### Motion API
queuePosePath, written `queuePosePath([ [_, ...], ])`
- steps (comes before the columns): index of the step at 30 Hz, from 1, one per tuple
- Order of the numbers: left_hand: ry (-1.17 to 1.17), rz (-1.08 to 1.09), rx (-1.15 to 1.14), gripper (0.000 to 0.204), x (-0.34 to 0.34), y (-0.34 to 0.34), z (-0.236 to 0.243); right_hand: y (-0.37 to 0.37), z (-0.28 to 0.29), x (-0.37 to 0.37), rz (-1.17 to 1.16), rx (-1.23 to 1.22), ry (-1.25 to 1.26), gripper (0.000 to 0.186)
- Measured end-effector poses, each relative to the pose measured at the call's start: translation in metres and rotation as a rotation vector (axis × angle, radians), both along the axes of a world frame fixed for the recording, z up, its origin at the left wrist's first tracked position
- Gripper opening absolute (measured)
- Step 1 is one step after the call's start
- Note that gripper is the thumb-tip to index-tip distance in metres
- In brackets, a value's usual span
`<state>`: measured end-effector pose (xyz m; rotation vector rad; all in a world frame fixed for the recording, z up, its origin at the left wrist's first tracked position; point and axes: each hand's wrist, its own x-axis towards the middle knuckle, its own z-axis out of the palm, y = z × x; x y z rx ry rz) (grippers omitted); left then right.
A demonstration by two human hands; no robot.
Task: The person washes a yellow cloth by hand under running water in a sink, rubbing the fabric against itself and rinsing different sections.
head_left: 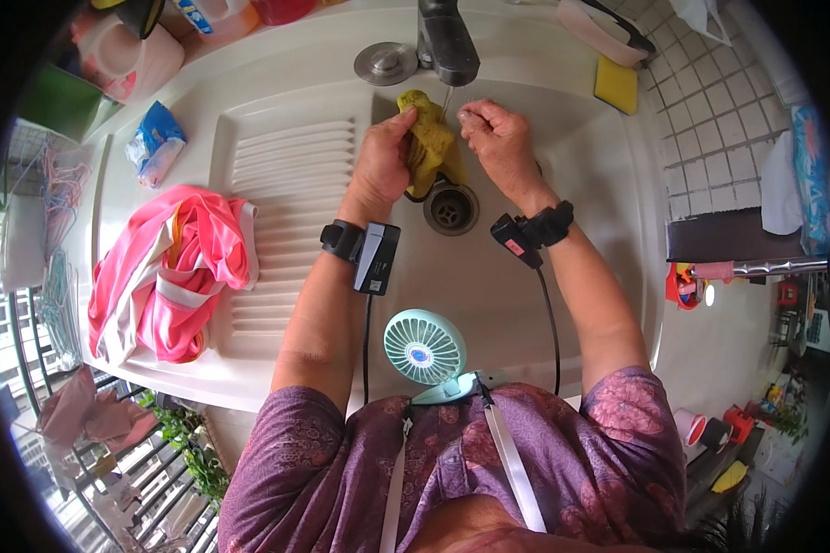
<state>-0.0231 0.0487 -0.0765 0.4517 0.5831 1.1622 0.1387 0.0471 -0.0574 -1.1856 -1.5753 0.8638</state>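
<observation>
My left hand [381, 158] grips a wet-looking yellow cloth [431, 152], which hangs down over the sink basin [526, 276]. Just right of the cloth, my right hand [500, 140] is closed with its fingers curled in; whatever they may hold is hidden. A thin stream of water runs from the dark faucet [448, 57] between the two hands. Below the cloth's lower end lies the round drain [451, 208], partly overlapped by it. Both wrists wear a black strap with a small box and a cable.
A ribbed washboard [290, 184] forms the sink's left side, with a pink and white garment [184, 286] on it. A blue packet [157, 143] lies behind that. Bottles [134, 55] line the back left. A yellow sponge [616, 85] rests at the back right. A mint fan [424, 347] hangs at my chest.
</observation>
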Motion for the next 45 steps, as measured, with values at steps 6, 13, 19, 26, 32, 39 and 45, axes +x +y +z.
queuePosePath([
  [6,0.018,0.051,-0.010,0.021,0.000,0.004,-0.008,-0.004,0.007,-0.011,0.031,0.484,-0.333,0.010],
  [13,0.154,0.081,0.063,0.020,-0.002,0.004,-0.014,-0.004,0.009,-0.017,0.042,0.639,-0.691,0.006],
  [19,0.448,0.136,0.306,0.021,0.002,-0.001,-0.007,-0.002,0.008,-0.012,0.049,0.559,-0.410,0.005],
  [26,0.451,0.199,0.285,0.020,-0.002,0.000,-0.014,-0.004,0.020,-0.011,0.053,0.370,-0.328,0.007],
  [32,1.337,0.305,1.030,0.037,-0.016,0.001,-0.019,-0.008,0.011,-0.025,0.102,0.427,-0.487,0.007],
  [39,1.188,0.439,1.031,0.011,0.007,0.003,-0.038,-0.017,0.011,-0.026,0.107,0.415,-0.951,0.008],
  [45,1.217,0.526,1.168,0.012,0.006,0.003,-0.039,-0.010,-0.002,-0.019,0.093,0.425,-0.915,0.010],
])
